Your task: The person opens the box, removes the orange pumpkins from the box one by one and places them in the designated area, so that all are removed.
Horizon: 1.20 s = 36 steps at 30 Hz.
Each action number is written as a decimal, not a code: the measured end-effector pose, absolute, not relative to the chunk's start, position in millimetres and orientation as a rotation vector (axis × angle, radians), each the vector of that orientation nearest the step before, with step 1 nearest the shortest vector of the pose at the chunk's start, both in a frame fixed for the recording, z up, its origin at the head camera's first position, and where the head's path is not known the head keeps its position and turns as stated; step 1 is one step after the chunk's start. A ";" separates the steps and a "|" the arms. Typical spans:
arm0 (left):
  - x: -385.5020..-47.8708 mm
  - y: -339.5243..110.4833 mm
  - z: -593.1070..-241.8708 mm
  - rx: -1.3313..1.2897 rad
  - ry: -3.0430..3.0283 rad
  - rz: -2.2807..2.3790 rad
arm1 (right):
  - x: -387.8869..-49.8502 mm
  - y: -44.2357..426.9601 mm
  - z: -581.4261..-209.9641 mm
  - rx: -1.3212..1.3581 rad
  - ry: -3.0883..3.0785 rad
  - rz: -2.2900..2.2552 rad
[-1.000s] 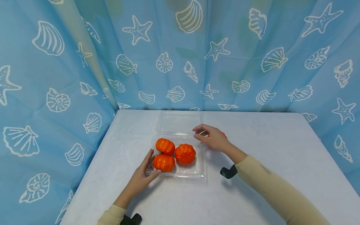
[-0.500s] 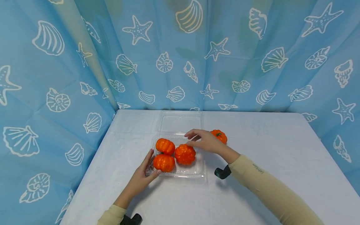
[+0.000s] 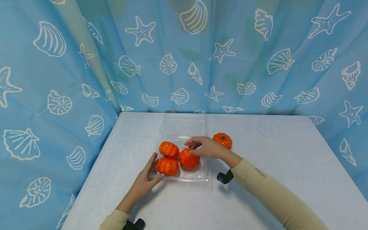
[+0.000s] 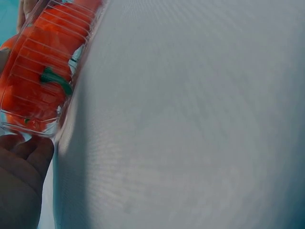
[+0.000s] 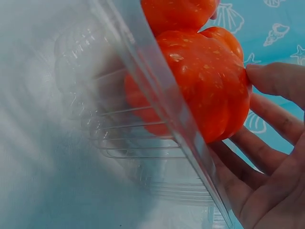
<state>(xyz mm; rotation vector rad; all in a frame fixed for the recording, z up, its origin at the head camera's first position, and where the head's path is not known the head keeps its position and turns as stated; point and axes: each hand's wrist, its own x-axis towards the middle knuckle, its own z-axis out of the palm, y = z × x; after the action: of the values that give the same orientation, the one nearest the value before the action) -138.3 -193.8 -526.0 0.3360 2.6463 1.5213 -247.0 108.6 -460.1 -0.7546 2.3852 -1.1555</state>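
Three orange toy pumpkins sit in a clear plastic container [image 3: 201,175] on the table. My left hand [image 3: 145,179] rests at the container's left side, its thumb by the near-left corner; the left wrist view has its fingertips touching the wall. Two pumpkins, a far one [image 3: 169,149] and a near one [image 3: 167,166], lie beside that hand. The right hand [image 3: 207,147] grips the right-hand pumpkin [image 3: 189,161] from the far side. In the right wrist view its thumb touches this pumpkin [image 5: 205,81] and the fingers reach round behind it, their tips hidden.
The container's clear lid [image 3: 184,125] lies open toward the back. Another orange pumpkin [image 3: 222,140] with a green stem sits on the white-covered table [image 3: 273,143], right of the container. A blue curtain [image 3: 178,48] with shell prints hangs behind.
My right hand has moved left and nearer, away from the pumpkin outside the container, onto the right-hand pumpkin inside, which has shifted slightly. The left hand stays in place.
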 end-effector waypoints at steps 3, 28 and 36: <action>-138.0 -193.7 -524.9 0.340 2.643 1.526 | -246.9 109.0 -461.2 -0.764 2.380 -1.121; -137.4 -193.9 -525.7 0.342 2.652 1.524 | -234.3 111.4 -456.3 -0.850 2.499 -0.985; -137.3 -193.7 -525.7 0.355 2.650 1.535 | -233.2 113.1 -452.3 -0.856 2.422 -0.949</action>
<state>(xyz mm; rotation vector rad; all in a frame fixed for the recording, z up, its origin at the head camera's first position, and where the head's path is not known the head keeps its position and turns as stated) -137.3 -193.7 -525.7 0.3545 2.6499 1.5347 -233.2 113.1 -452.3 -0.8560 2.4219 -0.9494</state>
